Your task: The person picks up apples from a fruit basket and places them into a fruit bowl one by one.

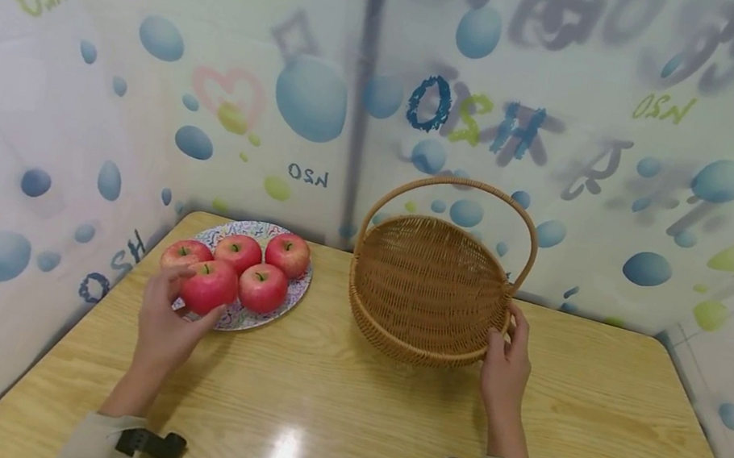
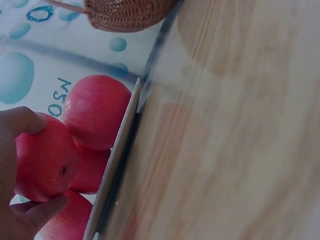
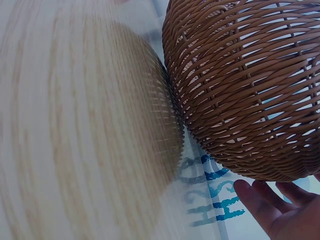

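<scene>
My left hand (image 1: 168, 321) holds a red apple (image 1: 209, 288) between thumb and curled fingers, at the near side of the patterned plate (image 1: 299, 289). In the left wrist view, this apple (image 2: 47, 157) has its dimpled end facing the camera, with finger and thumb on opposite sides of it. Several other red apples (image 1: 263, 288) sit on the plate. My right hand (image 1: 506, 368) holds the brown wicker basket (image 1: 426, 289) at its right rim, thumb on the near side. In the right wrist view, the fingers (image 3: 257, 202) lie along the woven outside of the basket (image 3: 250, 95).
The basket's tall arched handle (image 1: 459, 182) stands upright over its bowl. Both stand on a light wooden table (image 1: 348, 422). A patterned fabric wall (image 1: 222, 171) rises right behind the table's back edge and along its sides.
</scene>
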`<control>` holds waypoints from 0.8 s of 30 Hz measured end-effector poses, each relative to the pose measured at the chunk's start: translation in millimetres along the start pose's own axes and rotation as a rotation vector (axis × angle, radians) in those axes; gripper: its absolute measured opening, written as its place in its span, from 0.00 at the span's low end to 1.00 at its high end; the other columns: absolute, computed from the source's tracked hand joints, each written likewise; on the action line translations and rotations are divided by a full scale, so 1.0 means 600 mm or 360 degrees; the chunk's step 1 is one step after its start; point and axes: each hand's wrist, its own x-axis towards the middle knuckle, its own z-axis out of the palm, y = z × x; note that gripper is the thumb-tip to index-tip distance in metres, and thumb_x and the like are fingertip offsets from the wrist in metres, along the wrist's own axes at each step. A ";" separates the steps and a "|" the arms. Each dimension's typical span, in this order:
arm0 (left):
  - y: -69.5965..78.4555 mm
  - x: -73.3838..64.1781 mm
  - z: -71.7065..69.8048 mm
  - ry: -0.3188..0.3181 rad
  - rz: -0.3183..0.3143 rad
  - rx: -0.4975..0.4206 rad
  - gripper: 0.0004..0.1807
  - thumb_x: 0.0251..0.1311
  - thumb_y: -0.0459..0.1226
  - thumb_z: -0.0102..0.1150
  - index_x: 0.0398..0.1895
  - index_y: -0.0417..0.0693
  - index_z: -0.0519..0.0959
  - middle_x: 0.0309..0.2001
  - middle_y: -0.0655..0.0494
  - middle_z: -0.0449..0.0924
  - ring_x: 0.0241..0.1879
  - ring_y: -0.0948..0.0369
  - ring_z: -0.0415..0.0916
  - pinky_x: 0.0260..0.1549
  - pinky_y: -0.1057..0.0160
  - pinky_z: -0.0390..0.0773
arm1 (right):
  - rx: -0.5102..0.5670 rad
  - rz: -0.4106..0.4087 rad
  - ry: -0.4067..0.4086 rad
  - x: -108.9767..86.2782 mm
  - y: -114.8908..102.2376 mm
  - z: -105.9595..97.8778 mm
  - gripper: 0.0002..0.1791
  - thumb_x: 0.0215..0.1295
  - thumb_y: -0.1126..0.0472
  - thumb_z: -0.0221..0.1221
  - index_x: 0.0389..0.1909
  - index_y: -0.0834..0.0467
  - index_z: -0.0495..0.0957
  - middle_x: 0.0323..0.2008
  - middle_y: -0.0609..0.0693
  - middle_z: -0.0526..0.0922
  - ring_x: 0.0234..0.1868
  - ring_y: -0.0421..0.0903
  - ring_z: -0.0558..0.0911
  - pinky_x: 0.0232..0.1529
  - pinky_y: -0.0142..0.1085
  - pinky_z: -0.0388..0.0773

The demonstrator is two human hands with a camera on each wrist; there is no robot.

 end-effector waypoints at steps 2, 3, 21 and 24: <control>-0.006 -0.001 0.002 -0.0015 -0.0011 0.0012 0.37 0.49 0.29 0.76 0.62 0.40 0.68 0.60 0.44 0.68 0.52 0.71 0.65 0.43 0.89 0.68 | -0.0002 0.0000 -0.0001 0.000 0.000 -0.001 0.28 0.80 0.54 0.39 0.78 0.42 0.55 0.75 0.61 0.64 0.61 0.61 0.80 0.34 0.25 0.74; -0.009 -0.001 0.003 -0.0019 -0.0019 0.0006 0.37 0.48 0.29 0.76 0.62 0.39 0.69 0.60 0.43 0.68 0.51 0.70 0.65 0.42 0.89 0.67 | -0.0004 -0.0001 -0.0003 0.000 0.001 -0.001 0.28 0.80 0.54 0.39 0.78 0.42 0.55 0.75 0.61 0.64 0.62 0.61 0.80 0.34 0.25 0.74; -0.033 -0.007 0.011 -0.0077 -0.0172 0.0044 0.36 0.49 0.31 0.76 0.62 0.42 0.69 0.62 0.44 0.68 0.61 0.56 0.63 0.46 0.86 0.63 | -0.0011 -0.0008 -0.0006 0.002 0.003 -0.002 0.28 0.80 0.53 0.39 0.78 0.42 0.54 0.74 0.61 0.65 0.60 0.60 0.81 0.33 0.25 0.74; -0.037 -0.007 0.016 -0.0083 -0.0153 0.0060 0.36 0.49 0.31 0.76 0.62 0.42 0.69 0.61 0.44 0.69 0.61 0.55 0.64 0.46 0.86 0.62 | -0.0005 -0.0004 -0.0015 0.002 0.004 -0.002 0.28 0.80 0.53 0.39 0.79 0.41 0.54 0.75 0.61 0.64 0.64 0.61 0.79 0.35 0.22 0.74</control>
